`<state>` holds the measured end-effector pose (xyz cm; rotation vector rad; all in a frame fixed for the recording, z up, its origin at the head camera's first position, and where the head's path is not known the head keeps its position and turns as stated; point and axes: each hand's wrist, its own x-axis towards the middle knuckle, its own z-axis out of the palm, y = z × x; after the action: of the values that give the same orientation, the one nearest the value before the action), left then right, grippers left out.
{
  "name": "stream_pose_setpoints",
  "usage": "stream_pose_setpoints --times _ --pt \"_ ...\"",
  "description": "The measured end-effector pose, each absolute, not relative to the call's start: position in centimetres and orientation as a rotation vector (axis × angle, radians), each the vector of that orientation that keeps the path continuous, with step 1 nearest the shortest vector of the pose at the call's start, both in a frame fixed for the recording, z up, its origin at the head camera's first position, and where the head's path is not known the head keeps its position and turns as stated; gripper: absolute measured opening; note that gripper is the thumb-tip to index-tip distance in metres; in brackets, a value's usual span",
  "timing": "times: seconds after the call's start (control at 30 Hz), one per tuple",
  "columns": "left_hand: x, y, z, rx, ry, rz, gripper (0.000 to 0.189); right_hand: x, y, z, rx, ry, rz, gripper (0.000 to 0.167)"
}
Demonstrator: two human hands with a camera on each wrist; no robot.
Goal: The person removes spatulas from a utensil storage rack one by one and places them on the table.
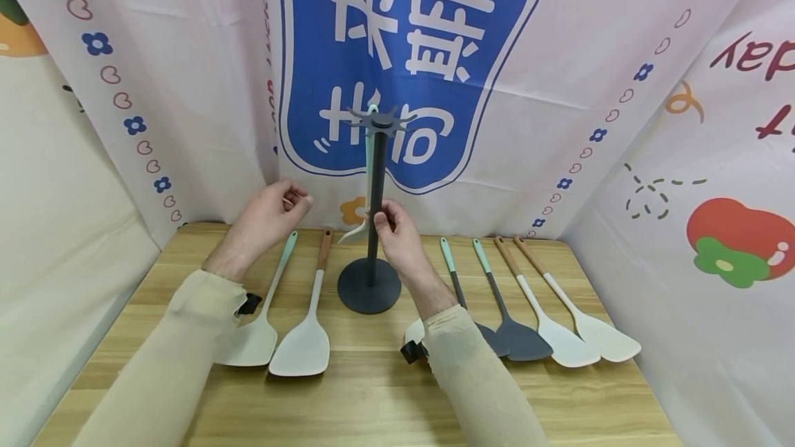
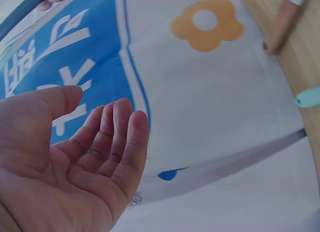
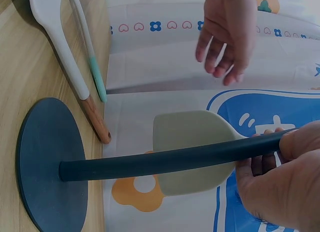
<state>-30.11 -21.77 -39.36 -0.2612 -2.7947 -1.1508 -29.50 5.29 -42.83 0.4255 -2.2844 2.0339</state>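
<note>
A dark utensil stand (image 1: 375, 247) rises from a round base, with a ring of hooks on top. From one hook hangs a spatula (image 3: 195, 129) with a mint handle and pale blade, behind the pole. My right hand (image 1: 402, 236) grips the pole, thumb in front and fingers curled behind it. My left hand (image 1: 263, 216) is held in the air left of the stand, fingers loosely bent and holding nothing. Below it lie a mint-handled pale spatula (image 1: 259, 336) and a wooden-handled white spatula (image 1: 303, 347).
Right of the stand lie two dark spatulas (image 1: 522, 340) with mint handles and two white spatulas (image 1: 611, 338) with wooden handles. Another pale blade (image 1: 414, 331) is partly hidden under my right wrist. Printed cloth (image 1: 621, 33) encloses the wooden table (image 1: 366, 405) at back and sides.
</note>
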Motion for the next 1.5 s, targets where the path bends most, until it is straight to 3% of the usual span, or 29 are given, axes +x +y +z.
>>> stream_pose_setpoints --times 0.63,1.5 --pt "-29.3 -19.0 -36.6 -0.285 -2.448 -1.367 0.042 -29.6 5.3 -43.0 0.403 -2.287 2.052 0.030" --pt "-31.0 -14.5 -33.4 -0.553 -2.420 -1.441 0.043 -29.6 5.5 -43.0 0.448 -2.283 2.019 0.032"
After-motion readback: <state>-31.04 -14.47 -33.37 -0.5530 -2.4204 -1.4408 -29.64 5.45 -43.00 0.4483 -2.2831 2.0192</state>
